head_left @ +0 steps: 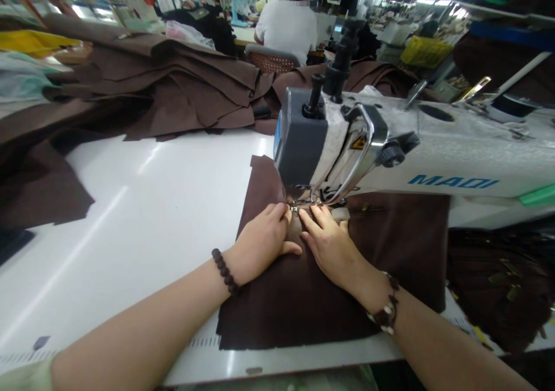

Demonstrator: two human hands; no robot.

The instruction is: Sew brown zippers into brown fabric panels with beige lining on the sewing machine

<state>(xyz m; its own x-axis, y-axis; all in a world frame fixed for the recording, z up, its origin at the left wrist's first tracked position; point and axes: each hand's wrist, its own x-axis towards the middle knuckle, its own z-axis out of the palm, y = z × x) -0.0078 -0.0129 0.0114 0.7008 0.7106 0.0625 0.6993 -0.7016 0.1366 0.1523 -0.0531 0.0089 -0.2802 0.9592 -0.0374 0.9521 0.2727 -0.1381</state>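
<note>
While both of your hands lie flat on the brown fabric (303,298), the piece sits on the white tabletop (165,217) under the head of the sewing machine (347,142). Left hand (260,240): palm down, fingers together and stretched forward, tips touching the fabric just beside the presser foot (299,206). Right hand (332,243): palm down, fingers slightly spread, tips pressing the fabric on the other side of the foot. Neither hand pinches anything; the two nearly touch at the thumbs.

Dark bead bracelet (225,271) on your left wrist; bracelet of dark and pale beads (385,316) on your right wrist.

Writing: blue letters on the machine's white arm read "MAQI" (453,181). A small yellow warning sticker (358,143) sits on the machine head; its symbol is too small to read. Ruler marks (203,341) run along the tabletop's near edge, no figures legible.

A zip line (377,209) shows in the fabric to the right of the foot. More brown cut pieces (182,90) are heaped at the far edge of the tabletop. Beyond them a person in a white shirt (288,26) sits with back turned.
</note>
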